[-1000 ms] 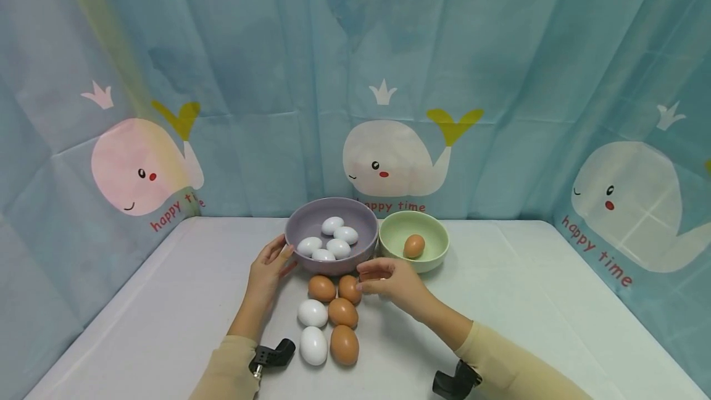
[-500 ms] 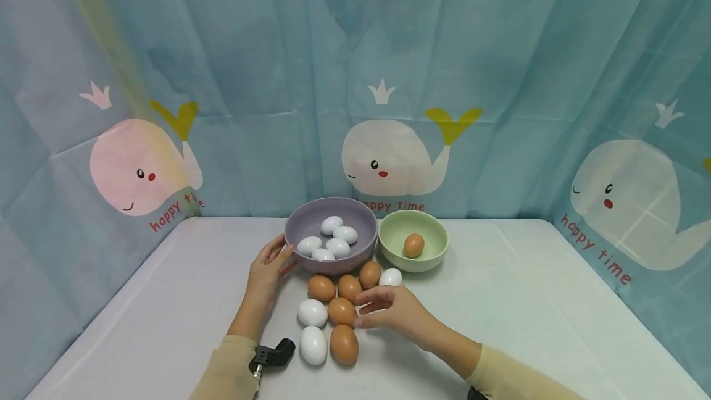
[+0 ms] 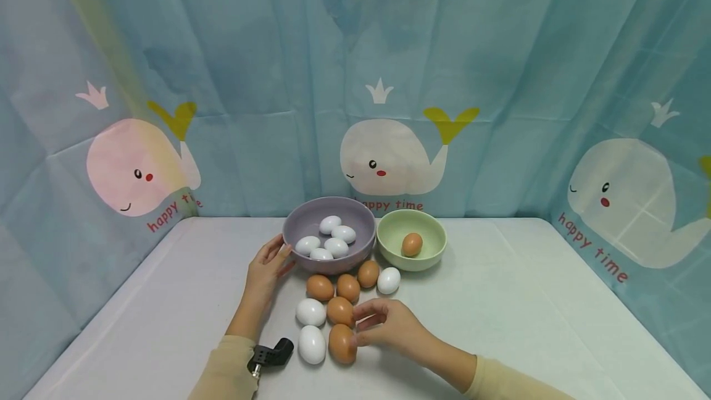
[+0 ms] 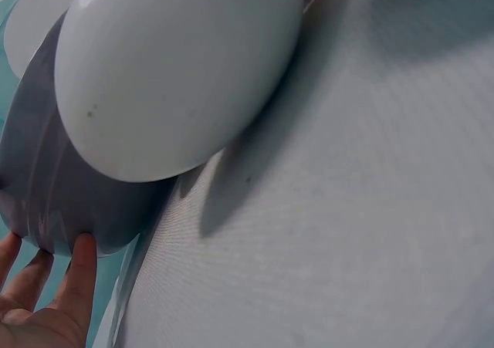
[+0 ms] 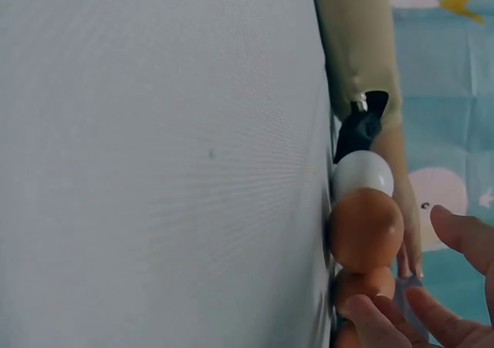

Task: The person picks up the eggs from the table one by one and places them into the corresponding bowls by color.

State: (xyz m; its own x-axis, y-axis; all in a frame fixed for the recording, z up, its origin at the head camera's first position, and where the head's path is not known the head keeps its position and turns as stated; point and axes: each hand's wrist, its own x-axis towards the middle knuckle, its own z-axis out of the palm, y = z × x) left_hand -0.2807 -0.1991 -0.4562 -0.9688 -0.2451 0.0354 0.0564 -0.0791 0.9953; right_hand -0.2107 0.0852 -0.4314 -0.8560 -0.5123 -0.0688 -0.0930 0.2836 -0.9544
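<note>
My left hand (image 3: 268, 267) touches the left side of the purple bowl (image 3: 366, 227); the left wrist view has its fingertips (image 4: 83, 244) against the bowl's outer wall. Several white eggs (image 3: 336, 247) lie in this bowl. My right hand (image 3: 391, 328) is beside the two nearest brown eggs, its thumb overlapping the front brown egg (image 3: 341, 345) and its fingers right at the brown egg (image 3: 339, 312) behind it. In the right wrist view, thumb and fingers are spread apart. More brown eggs (image 3: 320, 287) and two white eggs (image 3: 311, 345) lie alongside on the table.
A green bowl (image 3: 439, 241) with one brown egg (image 3: 412, 244) stands right of the purple bowl. A brown egg (image 3: 368, 273) and a white egg (image 3: 389, 280) sit in front of the bowls. A blue whale-print curtain (image 3: 500, 48) hangs behind the white table (image 3: 500, 301).
My right hand has come down toward the front, from near the bowls to beside the nearest brown eggs, uncovering a brown and a white egg. My left hand stays at the purple bowl.
</note>
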